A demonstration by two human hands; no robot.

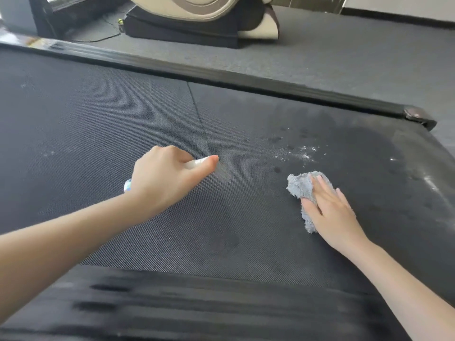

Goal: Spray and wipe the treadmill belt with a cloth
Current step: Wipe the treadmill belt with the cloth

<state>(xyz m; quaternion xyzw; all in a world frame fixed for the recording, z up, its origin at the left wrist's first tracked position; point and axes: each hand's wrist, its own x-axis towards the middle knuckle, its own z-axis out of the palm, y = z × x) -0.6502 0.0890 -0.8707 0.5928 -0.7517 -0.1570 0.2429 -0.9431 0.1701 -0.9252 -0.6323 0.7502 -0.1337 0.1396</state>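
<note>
The blurred near rail (pixel 197 303) runs closest to me, and the belt (pixel 98 119) begins just past it. It is dark woven mesh, with darker damp patches toward 3 o'clock.

The left hand (pixel 162 178) is curled round a small bottle (pixel 194 164). The bottle's white top shows between thumb and fingers, and a bit of blue label pokes out by the wrist. Its long axis runs from 8 o'clock to 2 o'clock, with the nozzle end leading. There is a pale smudge on the mesh just past the thumb, and I can't tell whether it is mist.

At about 4 o'clock from that nozzle, well apart from it, the right hand (pixel 332 212) lies flat with straight fingers, pressing on a crumpled grey cloth (pixel 299 185). The cloth is fluffy and bunched, and it sticks out ahead of and beside the fingers.

A scatter of white specks (pixel 298 153) and dark drops sits on the belt at 12 o'clock from the cloth, close by. The right hand is much the nearer of the two, so I'd expect the wipe to go straight forward from there.

Further off, a thin seam (pixel 199 119) crosses the belt at a slant. Beyond it come the far rail (pixel 246 80), the grey floor (pixel 344 57) and a cream-coloured chair (pixel 197 11).
</note>
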